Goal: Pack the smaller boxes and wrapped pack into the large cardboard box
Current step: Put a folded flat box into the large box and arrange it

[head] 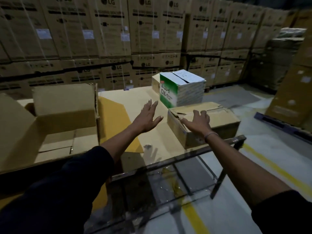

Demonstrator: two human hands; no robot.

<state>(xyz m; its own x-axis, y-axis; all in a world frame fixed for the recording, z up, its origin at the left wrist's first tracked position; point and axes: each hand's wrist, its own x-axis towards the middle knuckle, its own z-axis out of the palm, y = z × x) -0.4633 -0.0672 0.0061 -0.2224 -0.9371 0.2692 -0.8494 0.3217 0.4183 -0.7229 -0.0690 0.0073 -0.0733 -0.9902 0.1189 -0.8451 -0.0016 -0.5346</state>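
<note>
Fingers (pixel 152 105) of the left hand (pixel 146 118) are straight and spread, holding nothing, stretched out above the table (pixel 135 95) just left of the brown box (pixel 219 119). Fingers of the right hand (pixel 198 123) are spread too, lying on the top of that brown box near its left end, with the fingertips slightly bent over the crumpled flap; whether they press down cannot be told. Taking the brown box as landmark: it lies flat at the table's right edge, directly under the right hand and beside the left one. Behind it, farther from the person and nearly touching it, stands the green and white box (pixel 180 89), upright and closed. Well to its left sits the large cardboard box (pixel 55 125), flaps up, its inside showing only cardboard bottom flaps. Between the two a yellow sheet (pixel 116 122) lies flat on the table. Beyond all of them rises a wall of stacked cartons (pixel 118 31)
</note>
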